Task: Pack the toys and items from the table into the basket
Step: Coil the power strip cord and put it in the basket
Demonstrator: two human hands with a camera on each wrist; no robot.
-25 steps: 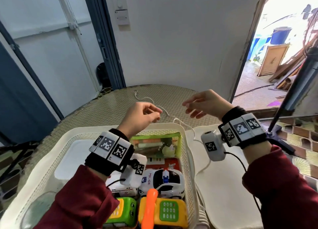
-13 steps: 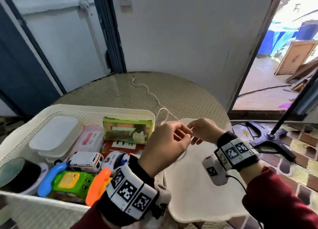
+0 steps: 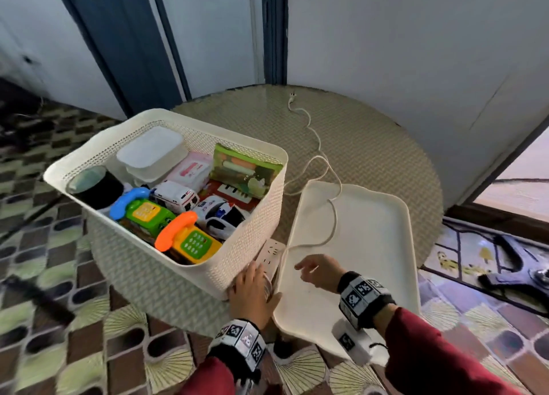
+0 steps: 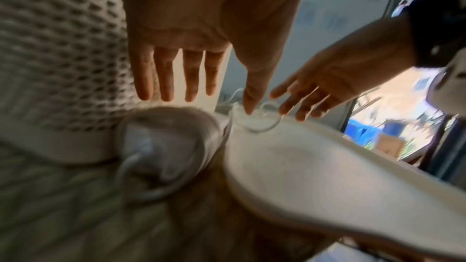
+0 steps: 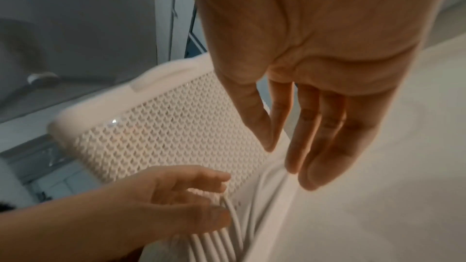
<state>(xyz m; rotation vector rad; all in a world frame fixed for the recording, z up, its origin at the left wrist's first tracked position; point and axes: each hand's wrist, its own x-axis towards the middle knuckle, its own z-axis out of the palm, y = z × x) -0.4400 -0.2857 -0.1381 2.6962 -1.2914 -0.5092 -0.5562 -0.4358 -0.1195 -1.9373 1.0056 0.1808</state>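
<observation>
A cream mesh basket [image 3: 208, 276] stands on the round table, filled with toy phones, toy cars, a green pouch and containers. Between it and a cream lid [image 3: 371, 246] lies a white power strip [image 3: 271, 252]. Its white cable [image 3: 334, 216] trails over the lid to a plug [image 3: 292, 95] at the table's far edge. My left hand [image 3: 255, 276] rests with straight fingers on the strip's near end, where several cable turns [image 5: 216, 240] are wound. My right hand [image 3: 309, 268] hovers over the lid's near left edge, fingers loose, holding nothing.
The woven table [image 3: 371, 145] stands against a white wall and blue door frame. A black tripod base [image 3: 520, 273] sits on the patterned floor at the right. The lid overhangs the table's near edge.
Both hands let go of the cable they held up together and dropped to the table's near edge by the power strip. The head view swung left and down.
</observation>
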